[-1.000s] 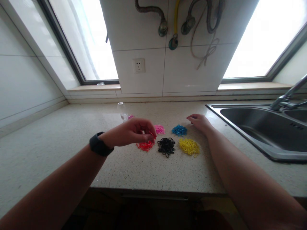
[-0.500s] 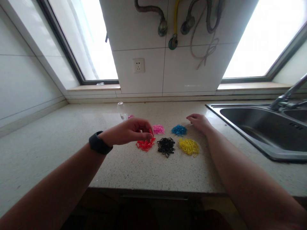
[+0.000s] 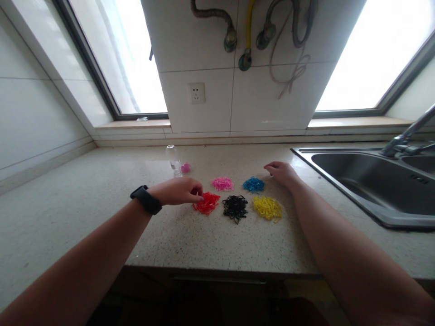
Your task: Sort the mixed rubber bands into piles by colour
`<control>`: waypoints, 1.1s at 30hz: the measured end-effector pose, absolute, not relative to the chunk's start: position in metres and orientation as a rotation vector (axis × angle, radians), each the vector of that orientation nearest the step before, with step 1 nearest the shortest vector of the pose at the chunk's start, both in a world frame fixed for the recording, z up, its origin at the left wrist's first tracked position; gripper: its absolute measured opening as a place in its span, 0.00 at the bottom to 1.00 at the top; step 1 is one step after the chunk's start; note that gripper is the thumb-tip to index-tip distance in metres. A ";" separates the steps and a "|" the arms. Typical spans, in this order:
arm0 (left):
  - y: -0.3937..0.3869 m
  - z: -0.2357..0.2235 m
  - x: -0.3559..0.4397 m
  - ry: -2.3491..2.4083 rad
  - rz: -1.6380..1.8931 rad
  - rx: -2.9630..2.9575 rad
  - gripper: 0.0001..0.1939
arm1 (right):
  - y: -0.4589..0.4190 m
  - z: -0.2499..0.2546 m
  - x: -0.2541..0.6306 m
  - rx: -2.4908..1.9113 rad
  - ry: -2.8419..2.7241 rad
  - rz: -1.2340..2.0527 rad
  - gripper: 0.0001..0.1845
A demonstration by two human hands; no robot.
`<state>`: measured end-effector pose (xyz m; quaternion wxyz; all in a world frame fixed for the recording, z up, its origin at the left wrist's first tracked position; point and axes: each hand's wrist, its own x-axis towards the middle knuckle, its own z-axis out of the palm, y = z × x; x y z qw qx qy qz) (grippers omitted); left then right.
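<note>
My left hand (image 3: 185, 191), with a dark watch on its wrist, is at the left edge of a pile of small red rubber bands (image 3: 208, 203). Its fingers are curled toward the thumb, and whatever they may pinch is hidden. To the right of the red pile lie a black pile (image 3: 235, 208) and a yellow pile (image 3: 268, 208) of similar bands. Behind them are a pink pile (image 3: 222, 184) and a blue pile (image 3: 253, 184). My right hand (image 3: 281, 172) rests on the counter right of the blue pile, fingers bent together, with nothing visible in them.
A clear bottle (image 3: 174, 160) stands upside down behind my left hand, beside a small pink object (image 3: 185, 168). The steel sink (image 3: 360, 181) with its faucet (image 3: 404, 140) takes up the right side. The speckled counter (image 3: 176, 244) ends at a front edge near me.
My left hand has moved left and down from above the red pile to its left edge, uncovering the pink object and more of the pink pile. My right hand has stayed put.
</note>
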<state>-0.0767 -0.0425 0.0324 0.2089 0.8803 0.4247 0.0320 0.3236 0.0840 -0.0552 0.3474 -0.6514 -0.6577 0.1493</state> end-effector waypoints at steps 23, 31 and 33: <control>0.000 0.010 -0.142 1.441 0.537 2.334 0.19 | 0.086 -0.056 0.326 -1.711 -1.716 0.383 0.19; 0.018 -0.018 -0.200 1.608 1.051 1.834 0.22 | 0.084 -0.055 0.325 -1.697 -1.714 0.386 0.19; 0.019 -0.023 -0.207 1.587 1.097 1.731 0.23 | 0.084 -0.055 0.324 -1.685 -1.713 0.381 0.18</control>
